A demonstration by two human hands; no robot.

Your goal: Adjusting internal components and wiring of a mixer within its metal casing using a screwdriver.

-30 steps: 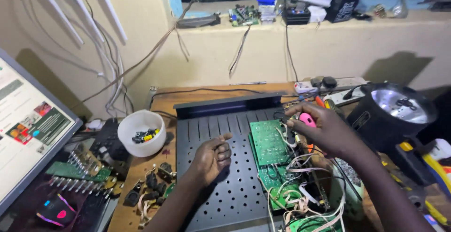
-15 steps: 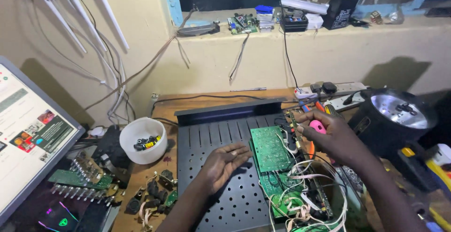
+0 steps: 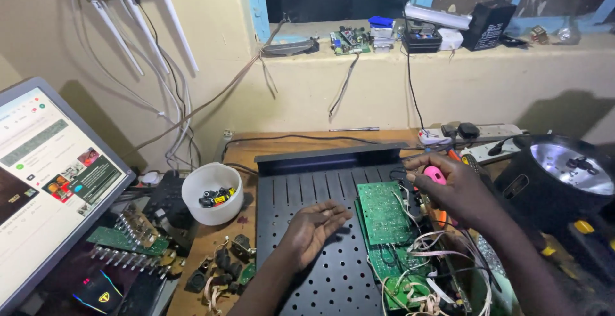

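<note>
Two hands over a perforated black panel [image 3: 320, 271]: left fingers [image 3: 330, 217] apart, right fingers [image 3: 419, 165] clamped on a pink-handled tool [image 3: 435, 174]

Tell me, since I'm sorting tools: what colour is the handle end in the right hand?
Pink handle end, gripped in the right hand; the head view shows it.

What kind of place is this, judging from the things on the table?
Probably an electronics repair bench. A green circuit board with loose white wires lies on a black perforated metal panel, and a white bowl holds small parts.
</note>
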